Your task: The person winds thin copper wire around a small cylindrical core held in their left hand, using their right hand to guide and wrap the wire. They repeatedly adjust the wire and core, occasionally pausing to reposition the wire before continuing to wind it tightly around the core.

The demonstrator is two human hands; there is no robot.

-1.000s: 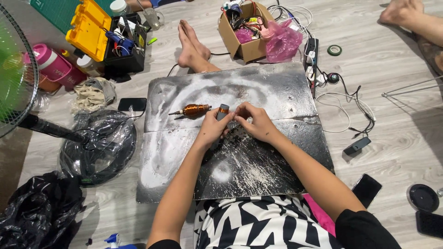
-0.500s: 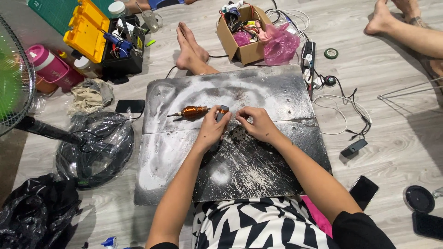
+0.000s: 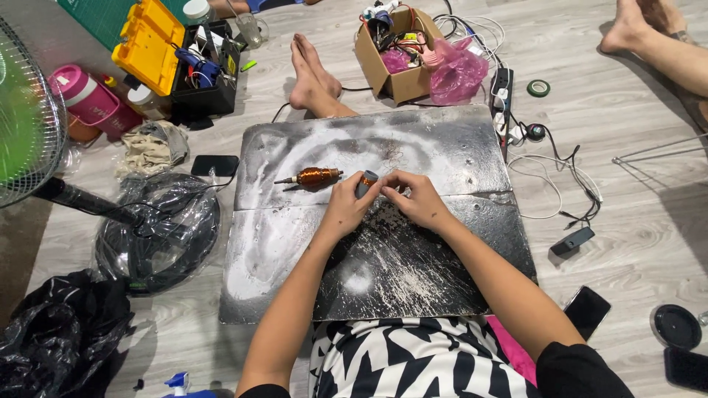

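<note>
Copper-wound motor armature [image 3: 313, 177] lies on the dusty dark metal sheet [image 3: 442, 147], just left of and slightly beyond the left hand [image 3: 345, 208], apart from it. Its long axis runs left-right, nearly level; the thin shaft tip points left, away from the hands. Left hand: fingers curled narrow around a small grey cylindrical part [image 3: 366, 183] with a copper-coloured band, held near upright, top tilted slightly right. Right hand [image 3: 414, 199], directly right of the part: fingertips pinched together against its upper end. Both hands rest low over the sheet's centre seam.
</note>
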